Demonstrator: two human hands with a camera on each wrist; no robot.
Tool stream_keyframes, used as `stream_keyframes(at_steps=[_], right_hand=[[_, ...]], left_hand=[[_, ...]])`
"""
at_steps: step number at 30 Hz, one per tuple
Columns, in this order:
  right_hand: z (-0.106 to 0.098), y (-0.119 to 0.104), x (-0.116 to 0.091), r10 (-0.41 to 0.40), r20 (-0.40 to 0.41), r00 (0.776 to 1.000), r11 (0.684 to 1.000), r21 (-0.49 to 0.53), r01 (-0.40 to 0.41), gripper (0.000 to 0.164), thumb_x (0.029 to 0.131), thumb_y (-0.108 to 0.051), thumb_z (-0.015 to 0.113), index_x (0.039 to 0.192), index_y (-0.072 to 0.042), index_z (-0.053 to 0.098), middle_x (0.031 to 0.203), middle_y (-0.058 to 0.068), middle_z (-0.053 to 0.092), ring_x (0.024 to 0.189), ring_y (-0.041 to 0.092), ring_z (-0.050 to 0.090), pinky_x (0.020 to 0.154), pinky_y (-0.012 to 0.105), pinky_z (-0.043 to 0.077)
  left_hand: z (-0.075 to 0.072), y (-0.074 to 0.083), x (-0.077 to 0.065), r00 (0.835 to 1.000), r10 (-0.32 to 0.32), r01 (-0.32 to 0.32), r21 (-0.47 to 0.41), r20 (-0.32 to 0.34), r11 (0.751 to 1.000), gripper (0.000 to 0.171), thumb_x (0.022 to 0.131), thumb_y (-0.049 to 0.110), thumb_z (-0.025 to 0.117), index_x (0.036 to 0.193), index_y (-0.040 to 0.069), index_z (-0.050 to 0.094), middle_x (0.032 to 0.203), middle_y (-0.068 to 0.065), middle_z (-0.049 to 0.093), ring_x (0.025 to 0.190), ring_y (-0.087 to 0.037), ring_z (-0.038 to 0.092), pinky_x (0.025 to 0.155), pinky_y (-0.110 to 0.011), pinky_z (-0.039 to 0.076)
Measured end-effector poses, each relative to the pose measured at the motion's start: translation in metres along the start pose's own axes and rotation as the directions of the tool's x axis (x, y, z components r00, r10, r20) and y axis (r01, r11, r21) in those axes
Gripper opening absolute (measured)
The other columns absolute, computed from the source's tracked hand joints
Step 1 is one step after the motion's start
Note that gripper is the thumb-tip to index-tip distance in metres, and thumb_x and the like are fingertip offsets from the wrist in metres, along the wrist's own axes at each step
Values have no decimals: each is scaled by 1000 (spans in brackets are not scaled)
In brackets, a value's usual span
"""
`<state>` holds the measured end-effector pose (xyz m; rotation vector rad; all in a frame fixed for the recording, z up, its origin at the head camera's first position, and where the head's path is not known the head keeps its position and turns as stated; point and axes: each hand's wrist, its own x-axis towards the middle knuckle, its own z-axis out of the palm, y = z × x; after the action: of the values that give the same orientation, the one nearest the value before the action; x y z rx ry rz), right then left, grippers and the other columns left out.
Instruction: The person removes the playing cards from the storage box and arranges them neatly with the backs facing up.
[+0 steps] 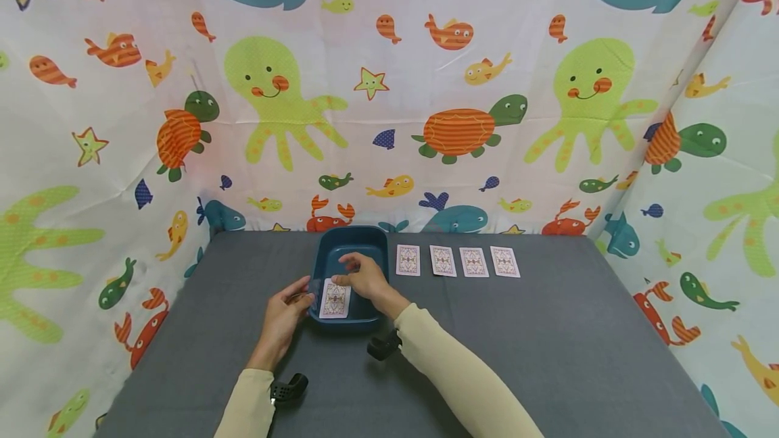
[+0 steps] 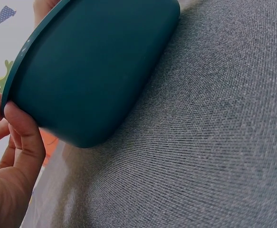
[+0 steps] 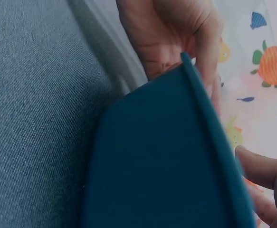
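A dark blue-green plastic tub (image 1: 349, 238) stands on the grey cloth. My left hand (image 1: 286, 320) pinches its left rim between thumb and fingers; the left wrist view shows the thumb (image 2: 22, 123) against the tub's outer wall (image 2: 90, 66). Inside the tub, towards its front left, a playing card (image 1: 335, 299) lies with its patterned back up. Over the tub reaches my right hand (image 1: 368, 279), its fingers loosely bent and its thumb close to the card's upper corner. Whether they touch I cannot tell. The right wrist view shows nothing between thumb and finger (image 3: 262, 173).
Right of the tub, several playing cards (image 1: 443, 261) lie back up in a row on the grey cloth (image 1: 548, 357). A white curtain (image 1: 365, 134) printed with sea animals hangs behind the table and along both sides.
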<state>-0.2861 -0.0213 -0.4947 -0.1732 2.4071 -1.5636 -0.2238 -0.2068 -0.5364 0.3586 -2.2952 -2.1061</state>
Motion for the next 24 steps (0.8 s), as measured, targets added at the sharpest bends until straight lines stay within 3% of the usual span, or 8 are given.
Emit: stream_keyframes(at_steps=[6,17,24], right_hand=[[2,6,7,43,1,999,999,-1,-43,45,84,-21,78,125,-13,63,125,15,62,108,27,56,94,45,49],[5,12,13,91,-17,996,991,-92,-92,45,77,-13,82,119,-10,67,92,5,60,81,20,53,71,31,43],[10,13,15,87,-49,995,974,-203,-95,48,74,-11,84,118,-12,68,92,6,66,80,19,56,76,33,48]], left_hand=[[1,1,0,1000,7,-7,-21,6,1000,45,95,10,61,140,12,55,134,-14,52,102,-10,57,75,-22,49],[1,2,0,1000,0,0,-27,5,1000,45,96,9,60,141,11,53,135,-15,51,102,-9,56,75,-22,49],[1,1,1,1000,-3,3,-32,-6,999,46,95,8,60,140,11,54,133,-14,52,100,-9,56,74,-22,49]])
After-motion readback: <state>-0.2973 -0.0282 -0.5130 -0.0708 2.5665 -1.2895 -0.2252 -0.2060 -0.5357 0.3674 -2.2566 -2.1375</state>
